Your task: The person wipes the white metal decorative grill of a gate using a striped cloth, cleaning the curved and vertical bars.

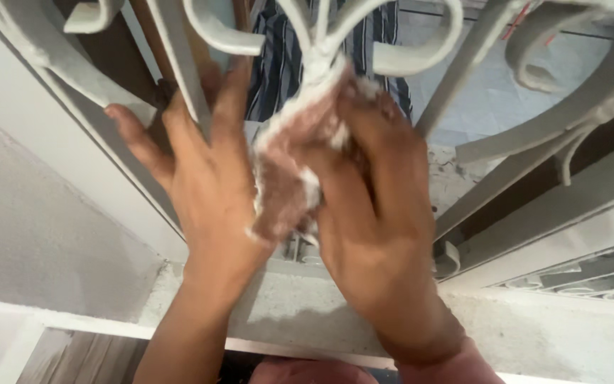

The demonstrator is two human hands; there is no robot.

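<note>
Rubbing a crumpled white rag [289,167] on the grey metal grille [321,50], the right hand [378,206] had its fingers clenched around it, while the left hand [204,167] lay flat and open on a bar, most scrolls looking unwiped

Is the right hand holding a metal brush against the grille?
No, the right hand presses a crumpled whitish cloth against the white metal grille; no brush is visible.

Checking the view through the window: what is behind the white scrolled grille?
Behind the grille hangs dark striped cloth, with pale tiled floor to its right. The hands and rag cover the middle.
</note>
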